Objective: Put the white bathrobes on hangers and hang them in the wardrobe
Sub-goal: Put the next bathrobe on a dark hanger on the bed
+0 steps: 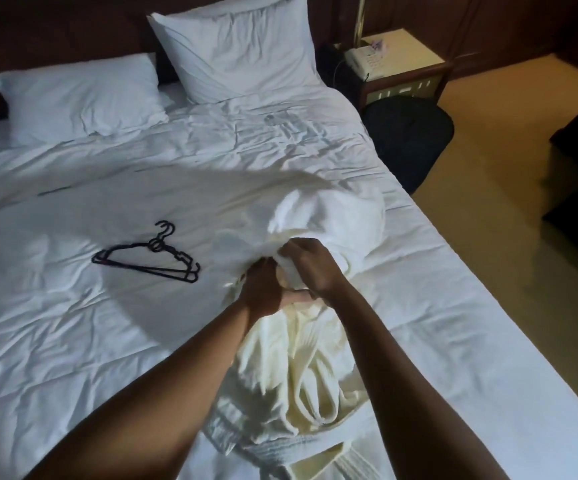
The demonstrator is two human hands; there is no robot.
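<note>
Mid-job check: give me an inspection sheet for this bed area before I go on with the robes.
Surface: bed with a wrinkled white sheet; two pillows at the headboard.
Job's things: white bathrobes heaped on the bed near its right edge; black hangers lying stacked on the sheet to the left, none carrying a robe.
Clutter: nothing seen on the bed.
Grippers: left hand and right hand both grip robe fabric at the top of the heap.
Cables: a dark cord by the telephone on the nightstand.
Surroundings: dark chair beside the bed; no wardrobe in view.
</note>
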